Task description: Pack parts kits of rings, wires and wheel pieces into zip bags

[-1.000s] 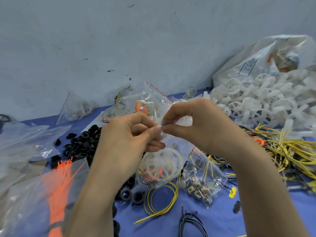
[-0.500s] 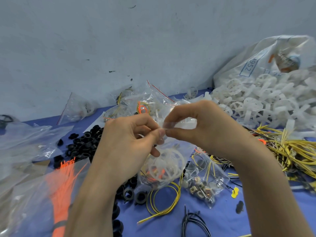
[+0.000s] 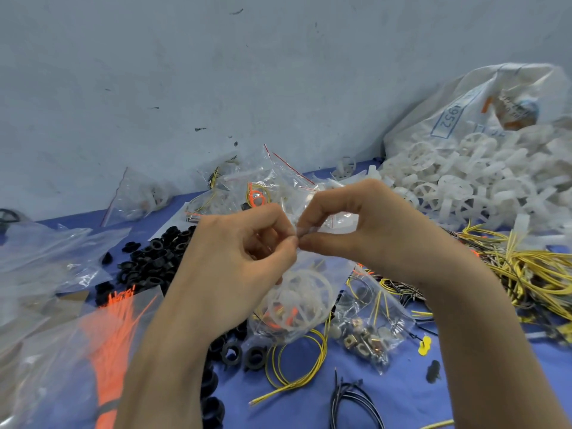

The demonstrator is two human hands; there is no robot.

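My left hand (image 3: 244, 261) and my right hand (image 3: 368, 230) meet at the centre, thumb and forefinger of each pinching the top edge of a clear zip bag (image 3: 312, 274). The bag hangs below my fingers above the blue table (image 3: 402, 394). Inside it I see a white wheel piece (image 3: 298, 300), something orange and a bit of yellow wire. Whether the zip is closed is hidden by my fingers.
A heap of white wheel pieces (image 3: 470, 187) spills from a big sack at right. Yellow wires (image 3: 532, 267) lie right; black rings (image 3: 154, 258) left; orange ties (image 3: 114, 329) in plastic lower left. Filled zip bags (image 3: 257, 190) lean on the wall. A bag of small hardware (image 3: 368, 329) and a yellow wire loop (image 3: 297, 363) lie in front.
Both hands stay pinched on the bag's top edge, with only small finger shifts along it. The bag hangs in much the same place.
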